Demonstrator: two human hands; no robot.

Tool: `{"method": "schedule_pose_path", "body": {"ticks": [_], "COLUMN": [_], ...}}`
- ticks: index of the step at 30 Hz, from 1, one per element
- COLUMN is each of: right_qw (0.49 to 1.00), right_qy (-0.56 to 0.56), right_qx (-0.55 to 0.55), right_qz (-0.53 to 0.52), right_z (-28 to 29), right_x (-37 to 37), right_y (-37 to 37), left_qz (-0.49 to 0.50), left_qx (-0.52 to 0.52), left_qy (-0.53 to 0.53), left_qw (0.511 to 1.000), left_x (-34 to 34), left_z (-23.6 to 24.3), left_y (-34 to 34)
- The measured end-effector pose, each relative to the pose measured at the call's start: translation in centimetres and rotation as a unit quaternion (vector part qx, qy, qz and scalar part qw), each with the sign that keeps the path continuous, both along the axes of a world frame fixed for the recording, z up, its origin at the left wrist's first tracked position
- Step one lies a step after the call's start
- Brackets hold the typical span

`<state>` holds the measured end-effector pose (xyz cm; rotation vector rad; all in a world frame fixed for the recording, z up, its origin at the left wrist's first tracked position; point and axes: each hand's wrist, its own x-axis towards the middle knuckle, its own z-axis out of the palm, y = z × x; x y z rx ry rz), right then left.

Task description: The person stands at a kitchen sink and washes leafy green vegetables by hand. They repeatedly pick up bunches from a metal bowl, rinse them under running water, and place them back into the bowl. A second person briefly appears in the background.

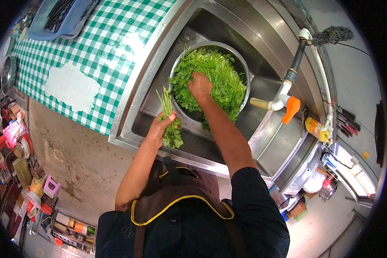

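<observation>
A round metal basin (247, 71) stands in the sink, heaped with green cilantro (221, 71), leaves and pale stems mixed. Outside the basin's left rim, my left hand (162, 122) is wrapped round a small bunch of cilantro (173, 136). Its stems point up and its leaves hang below the fist. My right hand (200, 87) reaches over the heap, its fingers curled and pinched on cilantro at the left part of the pile. The fingertips are partly hidden, so how many sprigs they hold does not show.
The steel sink (159, 81) surrounds the basin. Right of it is a white pipe tap with an orange handle (291, 109). At left, a green checked tablecloth (112, 64) carries a blue plastic basket (69, 32). A yellow bottle (317, 129) stands at far right.
</observation>
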<state>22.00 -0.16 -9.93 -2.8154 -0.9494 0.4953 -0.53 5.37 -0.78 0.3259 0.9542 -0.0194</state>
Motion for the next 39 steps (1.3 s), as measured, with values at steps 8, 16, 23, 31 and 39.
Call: {"method": "schedule_pose_path", "body": {"ticks": [8,16,23,31,39], "right_qw": [0.977,0.828,0.782,0.723,0.788], "right_qy": [0.135,0.467,0.523,0.595,0.562], "right_qx": [0.104,0.215,0.249,0.285,0.23], "right_qz": [-0.128,-0.224,-0.232,-0.205,-0.099], "right_z": [-1.4,1.3,3.9,8.3,11.3], "right_x": [1.1,4.8,5.1,1.9,-4.0], "right_y": [-0.8,-4.3,-6.3,-7.0,-6.7], "left_qz": [0.004,-0.012,-0.024,-0.025,-0.042], "left_qx": [0.009,0.014,0.035,0.051,0.006], "left_qy": [-0.008,0.008,-0.006,0.003,-0.055], "left_qw": [1.0,1.0,0.999,0.998,0.998], "left_x": [-0.3,0.2,0.8,2.2,4.0], "left_z": [-0.4,-0.5,-0.5,-0.9,-1.2], "left_y": [-0.1,-0.1,0.2,0.7,0.5]}}
